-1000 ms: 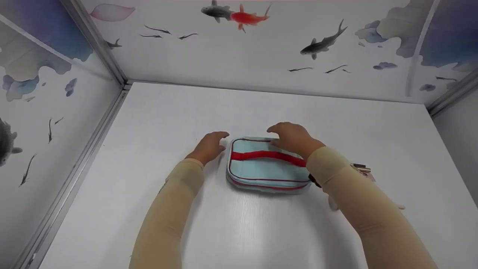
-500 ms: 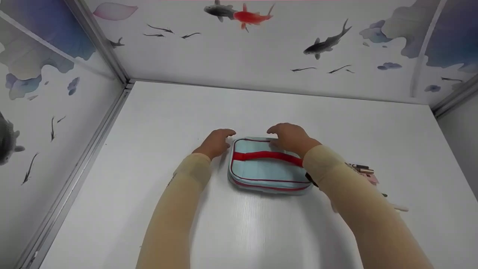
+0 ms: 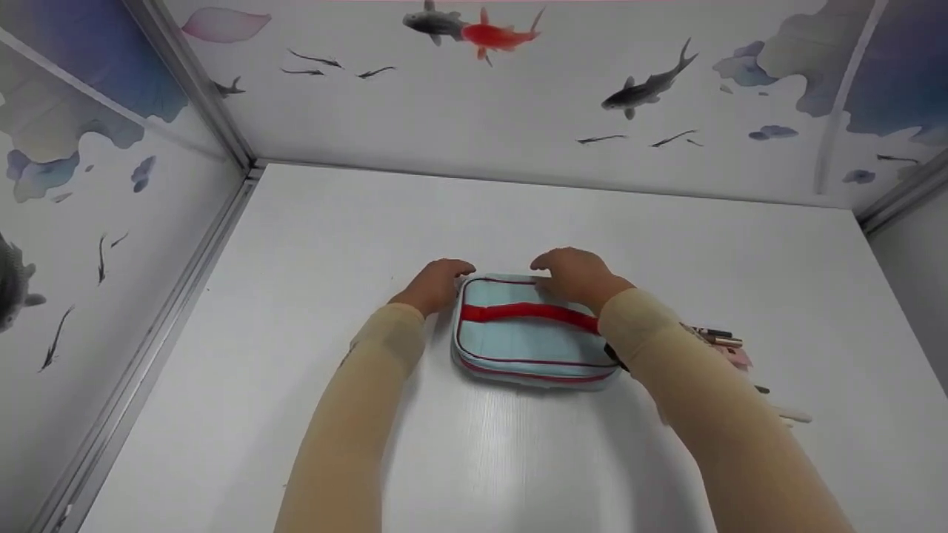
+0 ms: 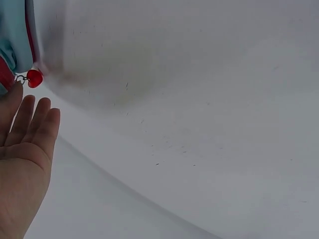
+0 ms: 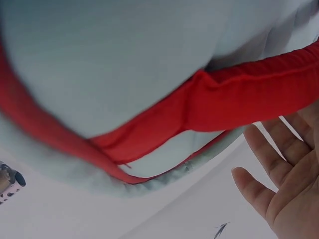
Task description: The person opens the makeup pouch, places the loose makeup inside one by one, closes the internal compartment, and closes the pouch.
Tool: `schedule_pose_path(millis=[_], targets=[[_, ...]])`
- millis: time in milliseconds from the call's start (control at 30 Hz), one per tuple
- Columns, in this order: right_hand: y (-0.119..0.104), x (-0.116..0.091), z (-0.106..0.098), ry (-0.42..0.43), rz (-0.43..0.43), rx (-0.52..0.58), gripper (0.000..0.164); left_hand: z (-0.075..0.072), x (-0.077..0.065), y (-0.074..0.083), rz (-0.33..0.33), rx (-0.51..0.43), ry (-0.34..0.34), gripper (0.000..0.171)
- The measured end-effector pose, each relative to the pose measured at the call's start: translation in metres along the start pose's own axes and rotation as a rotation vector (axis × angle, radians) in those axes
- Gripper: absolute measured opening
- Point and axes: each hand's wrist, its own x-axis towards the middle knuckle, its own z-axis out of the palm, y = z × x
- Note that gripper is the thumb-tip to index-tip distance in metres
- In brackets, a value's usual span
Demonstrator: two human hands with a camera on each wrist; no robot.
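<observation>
A light blue zip bag point(image 3: 518, 340) with red piping lies on the white table. A red strap handle point(image 3: 529, 311) crosses its top. My left hand point(image 3: 435, 285) is at the bag's back left corner. In the left wrist view its fingers are extended, and the thumb lies close by a red zipper charm point(image 4: 34, 78) on a metal ring; whether they touch, I cannot tell. My right hand point(image 3: 574, 274) hovers over the bag's back right part, thumb and fingers spread, holding nothing. The right wrist view has this hand point(image 5: 289, 174) beside the handle.
Partly behind the right sleeve lie dark and gold slim sticks point(image 3: 715, 334), a pink item point(image 3: 735, 357) and a pale stick point(image 3: 794, 414). Panels with painted fish point(image 3: 496, 37) rise behind and left of the table point(image 3: 355, 215).
My left hand has moved right, from beside the bag to its back left corner. The right hand stays almost in place over the bag.
</observation>
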Motion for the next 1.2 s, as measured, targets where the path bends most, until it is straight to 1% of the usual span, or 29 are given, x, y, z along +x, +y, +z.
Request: schedule_pose_path(millis=[133, 267, 367, 433, 567, 600, 733, 800, 933, 1033, 1200], targets=[[-0.001, -0.001, 0.000, -0.009, 0.023, 0.025, 0.040, 0.004, 0.000, 0.001, -0.037, -0.049, -0.013, 0.038], [-0.003, 0.001, 0.001, -0.014, 0.031, 0.028, 0.041, 0.006, 0.002, 0.000, -0.054, -0.056, -0.012, 0.038], [-0.005, 0.003, 0.002, -0.023, 0.025, 0.012, 0.039, 0.006, 0.003, -0.002, -0.041, -0.051, -0.002, 0.037], [-0.006, 0.004, 0.002, -0.032, 0.005, -0.023, 0.036, 0.006, 0.004, -0.003, -0.004, -0.019, 0.010, 0.035], [-0.008, 0.006, 0.001, -0.049, -0.003, -0.061, 0.034, 0.006, 0.007, -0.004, 0.053, 0.031, 0.033, 0.031], [-0.009, 0.007, 0.001, -0.054, 0.000, -0.069, 0.033, 0.006, 0.007, -0.005, 0.055, 0.032, 0.037, 0.030], [-0.013, 0.008, -0.001, -0.072, 0.019, -0.082, 0.032, 0.008, 0.007, -0.005, 0.008, -0.018, 0.044, 0.029], [-0.015, 0.009, -0.001, -0.079, 0.005, -0.118, 0.030, 0.008, 0.006, -0.005, -0.015, -0.028, 0.048, 0.029], [-0.016, 0.013, -0.002, -0.093, -0.022, -0.173, 0.028, 0.008, 0.006, -0.005, -0.028, -0.015, 0.046, 0.029], [-0.016, 0.016, -0.001, -0.106, -0.023, -0.192, 0.026, 0.007, 0.005, -0.005, -0.025, -0.004, 0.046, 0.028], [-0.019, 0.019, -0.003, -0.122, -0.010, -0.239, 0.020, 0.007, 0.006, -0.007, 0.009, 0.018, 0.056, 0.029]])
